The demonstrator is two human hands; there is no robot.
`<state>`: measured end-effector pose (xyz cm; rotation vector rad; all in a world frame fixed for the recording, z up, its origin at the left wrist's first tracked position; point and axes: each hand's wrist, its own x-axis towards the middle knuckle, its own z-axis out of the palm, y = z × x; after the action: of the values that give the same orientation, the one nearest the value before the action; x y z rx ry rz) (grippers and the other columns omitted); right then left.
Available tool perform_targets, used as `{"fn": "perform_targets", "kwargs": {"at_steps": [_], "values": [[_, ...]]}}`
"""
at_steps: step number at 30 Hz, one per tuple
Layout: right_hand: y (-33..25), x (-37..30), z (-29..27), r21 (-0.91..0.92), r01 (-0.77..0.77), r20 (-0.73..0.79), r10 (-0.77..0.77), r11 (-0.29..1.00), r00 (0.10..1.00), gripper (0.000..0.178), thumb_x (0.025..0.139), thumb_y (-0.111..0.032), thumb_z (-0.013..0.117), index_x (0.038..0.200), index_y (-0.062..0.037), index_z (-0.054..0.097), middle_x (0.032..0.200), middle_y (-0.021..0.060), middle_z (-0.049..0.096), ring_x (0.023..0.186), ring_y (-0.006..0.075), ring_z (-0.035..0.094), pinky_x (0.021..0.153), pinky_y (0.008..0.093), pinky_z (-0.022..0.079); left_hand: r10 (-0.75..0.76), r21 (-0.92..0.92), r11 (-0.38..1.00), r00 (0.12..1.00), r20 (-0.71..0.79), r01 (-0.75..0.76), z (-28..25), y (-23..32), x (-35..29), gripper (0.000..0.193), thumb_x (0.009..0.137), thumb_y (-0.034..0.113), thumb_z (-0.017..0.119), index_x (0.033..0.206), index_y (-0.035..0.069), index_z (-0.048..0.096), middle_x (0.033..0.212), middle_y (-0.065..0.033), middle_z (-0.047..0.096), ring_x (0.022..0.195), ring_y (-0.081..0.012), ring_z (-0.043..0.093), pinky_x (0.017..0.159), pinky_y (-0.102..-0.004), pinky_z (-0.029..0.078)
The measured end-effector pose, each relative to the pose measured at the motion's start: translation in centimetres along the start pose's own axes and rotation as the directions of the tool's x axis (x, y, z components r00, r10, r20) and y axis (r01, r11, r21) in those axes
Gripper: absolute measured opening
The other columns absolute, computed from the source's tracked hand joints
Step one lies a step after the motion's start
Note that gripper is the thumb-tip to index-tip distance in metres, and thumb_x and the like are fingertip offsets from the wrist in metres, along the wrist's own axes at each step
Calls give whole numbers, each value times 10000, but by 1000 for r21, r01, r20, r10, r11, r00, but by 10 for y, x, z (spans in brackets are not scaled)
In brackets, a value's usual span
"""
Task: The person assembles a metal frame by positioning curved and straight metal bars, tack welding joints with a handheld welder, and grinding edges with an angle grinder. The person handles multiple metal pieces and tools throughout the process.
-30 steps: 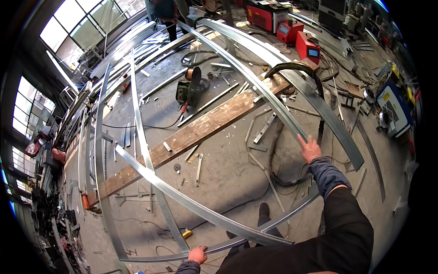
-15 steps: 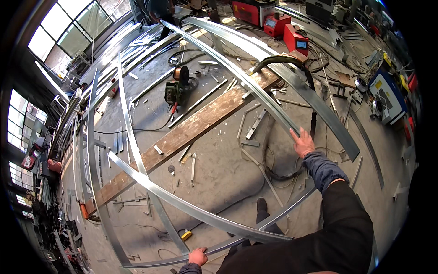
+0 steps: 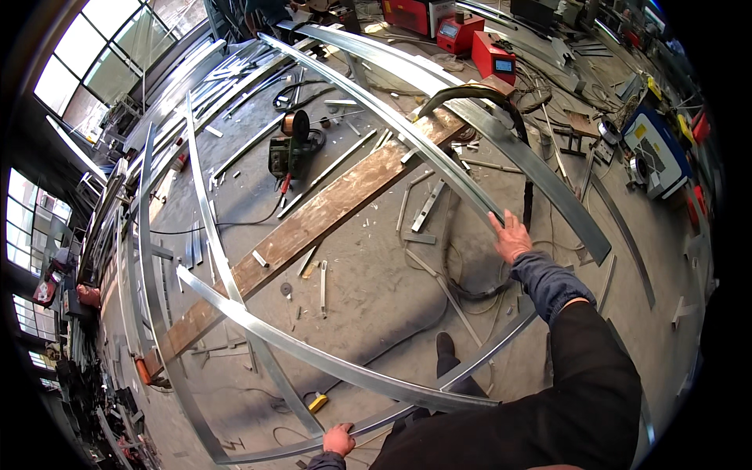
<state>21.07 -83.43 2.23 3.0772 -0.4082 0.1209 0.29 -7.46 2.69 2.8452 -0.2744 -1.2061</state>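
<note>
Head view: long metal bar, near end beneath right hand

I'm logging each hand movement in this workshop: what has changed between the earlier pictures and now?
The view has shifted, so the wooden plank sits farther left in the picture; the right hand appears slightly farther left and higher. Nothing was visibly taken hold of or let go. That hand stays at the near end of the long metal rail, the left hand on the lower rail.
</note>
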Motion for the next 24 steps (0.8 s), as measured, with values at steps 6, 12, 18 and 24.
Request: {"fn": "perform_targets", "kwargs": {"at_steps": [6, 12, 18, 24], "values": [[1, 0, 2, -20, 3, -10, -3, 1000, 1000, 932, 824, -204, 746, 1668, -277, 356, 1548, 264, 422, 1274, 427, 535, 951, 487, 511, 5, -11, 1000, 1000, -19, -5, 0, 1, -1, 439, 868, 213, 653, 1297, 240, 742, 1266, -69, 740, 1160, -339, 690, 985, -497, 546], [-2, 0, -4, -16, 7, -16, -8, 1000, 1000, 966, 799, -229, 775, 1668, -275, 356, 1469, 240, 454, 1183, 405, 557, 927, 470, 523, 12, -20, 1000, 1000, -15, -13, -1, 2, 0, 432, 866, 203, 652, 1287, 234, 749, 1253, -70, 744, 1160, -328, 691, 985, -477, 555], [-3, 0, -7, -19, 2, -2, -2, 1000, 1000, 1021, 782, -259, 827, 1676, -281, 334, 1441, 225, 456, 1144, 388, 560, 922, 461, 526, 81, -66, 995, 997, -11, -81, -1, -5, 1, 434, 856, 210, 673, 1283, 184, 743, 1245, -103, 745, 1153, -345, 691, 998, -453, 559], [-3, 0, -5, -37, 0, 17, 1, 999, 1000, 1060, 784, -286, 862, 1686, -288, 304, 1438, 222, 456, 1139, 383, 559, 923, 454, 525, 106, -102, 989, 994, -2, -105, -10, -2, -1, 440, 847, 238, 700, 1280, 168, 740, 1243, -111, 749, 1158, -339, 694, 993, -449, 565]]}}
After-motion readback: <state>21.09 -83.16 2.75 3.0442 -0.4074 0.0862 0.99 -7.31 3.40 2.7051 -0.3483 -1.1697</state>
